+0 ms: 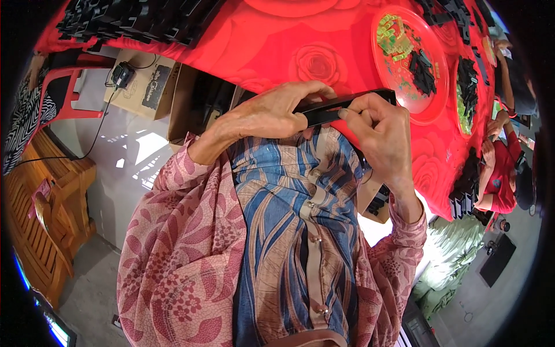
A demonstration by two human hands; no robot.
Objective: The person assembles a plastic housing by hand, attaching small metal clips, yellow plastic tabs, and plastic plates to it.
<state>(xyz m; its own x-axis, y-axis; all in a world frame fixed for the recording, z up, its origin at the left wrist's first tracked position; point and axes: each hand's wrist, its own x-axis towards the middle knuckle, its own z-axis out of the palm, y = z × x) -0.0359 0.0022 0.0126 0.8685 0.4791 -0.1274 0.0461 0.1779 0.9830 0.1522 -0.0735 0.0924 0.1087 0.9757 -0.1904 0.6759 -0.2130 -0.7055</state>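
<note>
Close to my body, at the edge of a table with a red rose-patterned cloth (260,58), both hands are on a long black rectangular piece (325,117), like a narrow box or frame. My left hand (274,113) grips its left end, thumb in front and fingers behind. My right hand (381,130) is closed at the right end, with its thumb and bent fingers against the near side. Whether a small part sits between those fingers is hidden. Beyond my right hand lies a red round tray (430,113) with small yellow-green pieces (393,37) and slim black pieces (423,72).
Black parts (133,20) are heaped at the far left of the table. Below stands an open cardboard box (185,98). A red chair (69,95) and a wooden bench (43,214) are on the left. Another person in red (502,179) works at the right.
</note>
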